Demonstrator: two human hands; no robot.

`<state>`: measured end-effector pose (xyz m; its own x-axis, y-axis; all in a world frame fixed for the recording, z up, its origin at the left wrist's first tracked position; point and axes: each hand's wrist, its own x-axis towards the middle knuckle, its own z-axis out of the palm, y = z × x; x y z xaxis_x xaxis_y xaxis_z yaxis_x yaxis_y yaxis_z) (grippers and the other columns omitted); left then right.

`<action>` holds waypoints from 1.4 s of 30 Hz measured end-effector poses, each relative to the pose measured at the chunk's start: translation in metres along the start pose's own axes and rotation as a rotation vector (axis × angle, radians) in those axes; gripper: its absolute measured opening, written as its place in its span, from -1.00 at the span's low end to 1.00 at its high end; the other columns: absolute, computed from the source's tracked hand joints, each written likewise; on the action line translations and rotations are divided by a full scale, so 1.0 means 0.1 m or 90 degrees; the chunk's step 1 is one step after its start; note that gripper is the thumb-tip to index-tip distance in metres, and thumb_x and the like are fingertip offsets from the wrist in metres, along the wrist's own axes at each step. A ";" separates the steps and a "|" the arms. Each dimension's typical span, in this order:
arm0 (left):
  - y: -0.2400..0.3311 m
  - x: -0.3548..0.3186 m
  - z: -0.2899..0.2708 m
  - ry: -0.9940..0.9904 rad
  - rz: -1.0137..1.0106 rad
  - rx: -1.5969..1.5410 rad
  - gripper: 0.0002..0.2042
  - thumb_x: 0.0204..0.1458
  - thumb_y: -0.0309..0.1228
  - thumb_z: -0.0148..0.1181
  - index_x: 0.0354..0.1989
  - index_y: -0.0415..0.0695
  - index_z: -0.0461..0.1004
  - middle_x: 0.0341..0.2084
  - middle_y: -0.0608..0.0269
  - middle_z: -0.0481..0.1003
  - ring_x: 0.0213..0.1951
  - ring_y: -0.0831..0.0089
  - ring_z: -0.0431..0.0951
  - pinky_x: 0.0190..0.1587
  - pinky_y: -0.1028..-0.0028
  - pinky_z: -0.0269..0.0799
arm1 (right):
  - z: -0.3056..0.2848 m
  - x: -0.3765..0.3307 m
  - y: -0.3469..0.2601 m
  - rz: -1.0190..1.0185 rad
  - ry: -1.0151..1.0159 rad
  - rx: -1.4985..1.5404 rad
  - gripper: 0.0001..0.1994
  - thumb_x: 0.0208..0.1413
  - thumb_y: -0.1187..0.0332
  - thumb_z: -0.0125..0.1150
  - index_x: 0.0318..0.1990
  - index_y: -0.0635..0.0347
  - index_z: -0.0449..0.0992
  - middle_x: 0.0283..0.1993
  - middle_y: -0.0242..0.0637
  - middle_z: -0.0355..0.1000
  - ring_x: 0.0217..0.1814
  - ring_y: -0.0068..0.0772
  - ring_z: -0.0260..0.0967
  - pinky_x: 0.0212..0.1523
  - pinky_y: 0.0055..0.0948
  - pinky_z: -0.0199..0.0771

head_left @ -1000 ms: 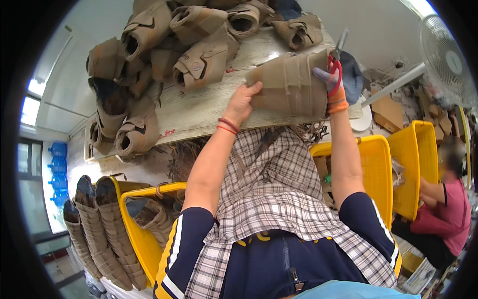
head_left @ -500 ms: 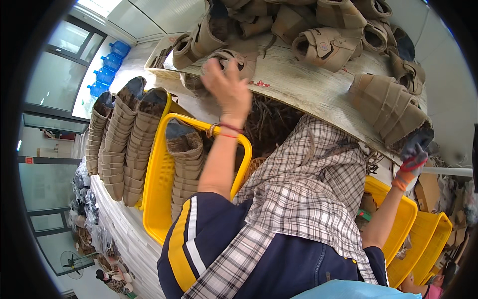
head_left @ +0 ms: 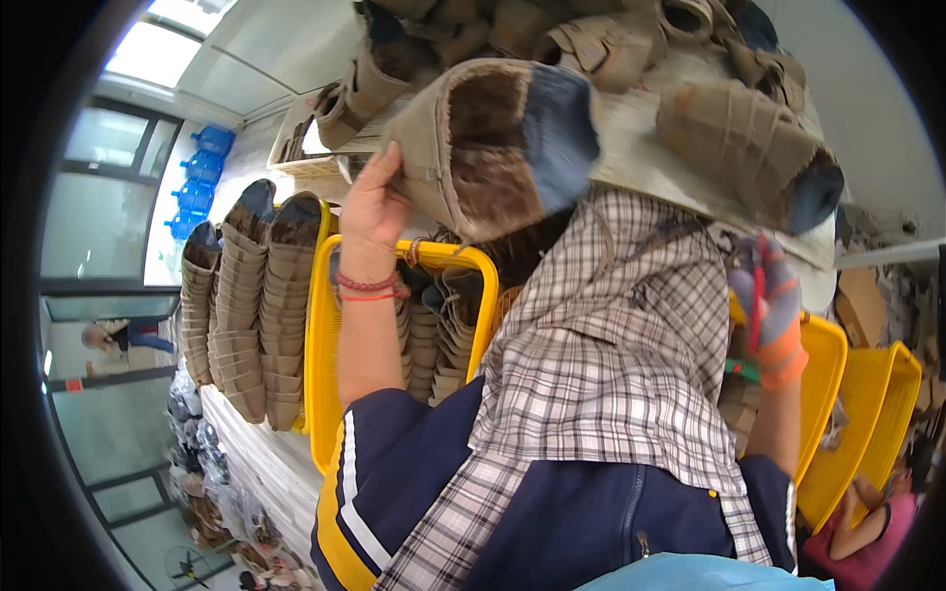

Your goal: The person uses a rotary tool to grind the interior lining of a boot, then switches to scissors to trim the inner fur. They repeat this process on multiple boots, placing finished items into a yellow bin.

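Observation:
My left hand (head_left: 374, 207) grips the edge of a tan shoe upper (head_left: 424, 148), raised in front of the bench. Its opening faces me and shows brown fleece lining and a blue-grey patch. On my right hand (head_left: 778, 305) is a grey and orange glove. That hand is closed around a slim red tool (head_left: 758, 295), blurred, its kind unclear, beside the bench's right corner. A nested stack of tan uppers (head_left: 739, 138) lies on the bench near that corner. More loose uppers (head_left: 601, 49) are heaped at the back.
A yellow basket (head_left: 321, 394) with stacked uppers stands left of my lap. Tall stacks of uppers (head_left: 241, 286) rise farther left. Yellow crates (head_left: 828, 424) stand at the right, near another person (head_left: 872, 532) in pink. The pale bench (head_left: 631, 148) has its edge over my lap.
My left hand has taken an upper off the bench and brought it nearer, its opening turned toward me. The right hand has drawn back from the nested stack toward my body.

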<state>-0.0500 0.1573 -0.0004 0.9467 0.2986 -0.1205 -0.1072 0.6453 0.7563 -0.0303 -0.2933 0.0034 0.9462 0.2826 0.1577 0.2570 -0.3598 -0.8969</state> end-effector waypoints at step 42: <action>-1.47 -0.22 0.50 -0.099 -0.350 -0.128 -0.66 0.13 -0.41 0.01 0.07 -0.25 0.29 0.01 0.14 0.40 0.06 0.26 0.37 0.18 0.29 0.21 | 0.38 0.17 0.09 0.132 0.003 0.081 -0.35 -0.39 -0.08 0.48 -0.22 0.22 0.43 -0.49 -0.27 0.41 -0.44 -0.37 0.38 -0.34 -0.49 0.41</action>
<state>-0.0397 0.0206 -0.0770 0.9112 -0.2135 -0.3522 0.3699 0.8004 0.4717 -0.0193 -0.2581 -0.0181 0.9771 0.2103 -0.0340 0.0303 -0.2952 -0.9550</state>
